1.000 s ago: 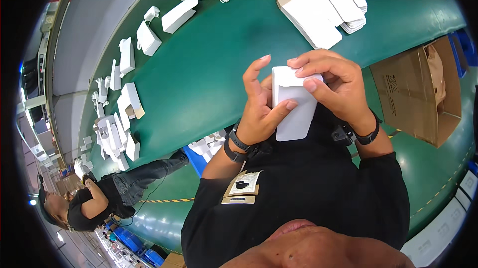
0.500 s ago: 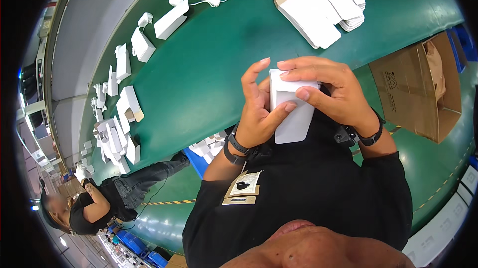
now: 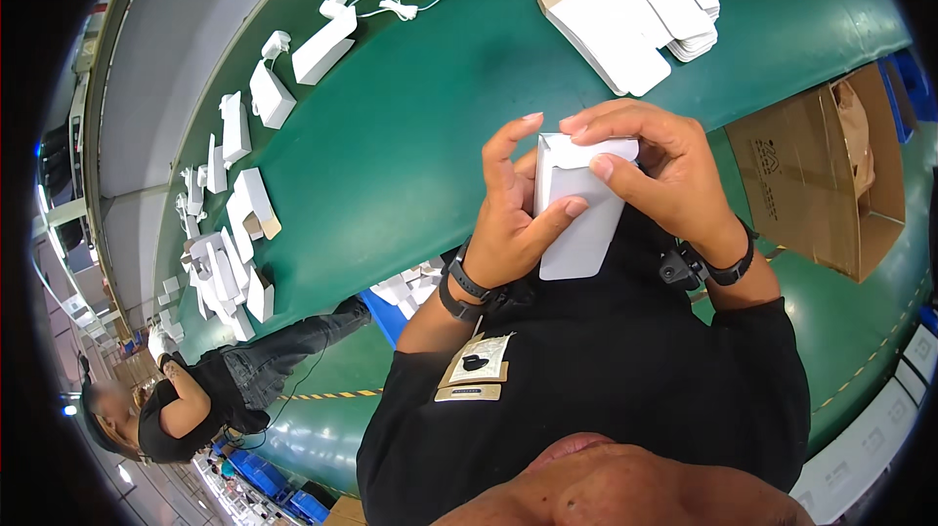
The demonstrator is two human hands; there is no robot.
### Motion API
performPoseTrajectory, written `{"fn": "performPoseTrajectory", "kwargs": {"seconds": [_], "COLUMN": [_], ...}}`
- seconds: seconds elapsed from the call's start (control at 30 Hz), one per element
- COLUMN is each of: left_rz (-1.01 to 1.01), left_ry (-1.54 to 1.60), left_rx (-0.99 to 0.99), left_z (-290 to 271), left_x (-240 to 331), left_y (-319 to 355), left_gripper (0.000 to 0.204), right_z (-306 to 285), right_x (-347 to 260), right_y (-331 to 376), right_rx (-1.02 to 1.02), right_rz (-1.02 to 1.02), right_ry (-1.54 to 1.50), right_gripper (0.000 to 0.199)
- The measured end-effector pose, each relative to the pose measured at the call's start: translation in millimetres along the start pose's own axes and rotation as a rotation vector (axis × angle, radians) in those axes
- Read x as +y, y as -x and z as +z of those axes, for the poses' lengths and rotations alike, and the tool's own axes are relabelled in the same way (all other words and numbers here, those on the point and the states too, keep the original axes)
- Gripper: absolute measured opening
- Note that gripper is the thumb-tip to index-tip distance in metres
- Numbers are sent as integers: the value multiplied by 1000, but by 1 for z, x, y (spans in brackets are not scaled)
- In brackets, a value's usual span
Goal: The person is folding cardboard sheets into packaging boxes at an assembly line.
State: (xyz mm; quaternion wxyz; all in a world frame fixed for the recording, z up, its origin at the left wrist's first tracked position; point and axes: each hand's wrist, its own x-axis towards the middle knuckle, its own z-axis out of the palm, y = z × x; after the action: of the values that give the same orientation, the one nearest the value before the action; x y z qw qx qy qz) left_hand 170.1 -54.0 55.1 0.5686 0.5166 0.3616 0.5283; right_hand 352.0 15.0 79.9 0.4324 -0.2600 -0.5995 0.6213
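A small white carton (image 3: 578,233) stands between my hands in front of my chest, its flap end facing up. My left hand (image 3: 516,209) grips the carton's left side, thumb across the front face and index finger raised off it. At the top my right hand (image 3: 674,165) pinches the closing flap (image 3: 589,152), fingers over the far edge and thumb on the near edge. The flap's front edge stands slightly off the carton. What the carton holds is hidden.
Flat unfolded cartons (image 3: 606,28) are stacked on the green table (image 3: 410,116). White boxes (image 3: 324,45) and adapters with cables (image 3: 399,8) line its far side. More cartons (image 3: 220,272) pile up left, near another person (image 3: 186,399). An open cardboard box (image 3: 801,174) stands right.
The flap end has tipped up a little, and my right thumb has shifted to the flap's front edge. Along the far side, boxes and adapters have slid slightly left and nearer.
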Motion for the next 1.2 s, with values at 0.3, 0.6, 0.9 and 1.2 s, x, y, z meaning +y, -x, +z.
{"fn": "performPoseTrajectory", "kwargs": {"seconds": [0.3, 0.6, 0.9, 1.2], "left_rz": [3, -2, 71, 40], "left_ry": [-72, -131, -188, 12], "left_rx": [7, 11, 16, 95], "left_z": [3, 5, 3, 1], "left_x": [-2, -1, -9, -7], "left_y": [-3, -7, -3, -8], "left_gripper": [75, 73, 60, 36], "right_z": [0, -5, -9, -6], "right_x": [-4, 1, 5, 18], "right_y": [-5, -9, -7, 3], "right_rx": [40, 41, -11, 68], "right_rz": [196, 229, 241, 17], "right_ry": [-120, -186, -195, -42], "right_gripper": [16, 15, 18, 25]}}
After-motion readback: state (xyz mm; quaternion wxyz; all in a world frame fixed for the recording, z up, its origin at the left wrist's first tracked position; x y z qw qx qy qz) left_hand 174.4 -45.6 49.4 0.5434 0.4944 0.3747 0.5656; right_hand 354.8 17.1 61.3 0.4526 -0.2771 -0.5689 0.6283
